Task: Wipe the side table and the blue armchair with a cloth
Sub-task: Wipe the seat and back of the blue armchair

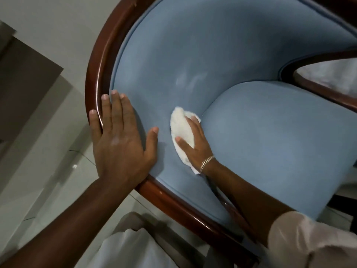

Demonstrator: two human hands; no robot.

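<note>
Pale tiled floor [48, 171] surrounds the blue upholstered armchair [193, 55]; left hand [119, 140] lies flat on its wooden rim, right hand [195, 140] clutches a white cloth [181, 128] at the seat crease, where it could bunch.

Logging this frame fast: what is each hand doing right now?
Left hand: open, flat on the blue armchair at its wooden rim.
Right hand: pressing the white cloth against the upholstery.

Dim, soft indoor light; glare streaks the wooden frame [96, 78]; wide-angle bending and slight blur.
</note>
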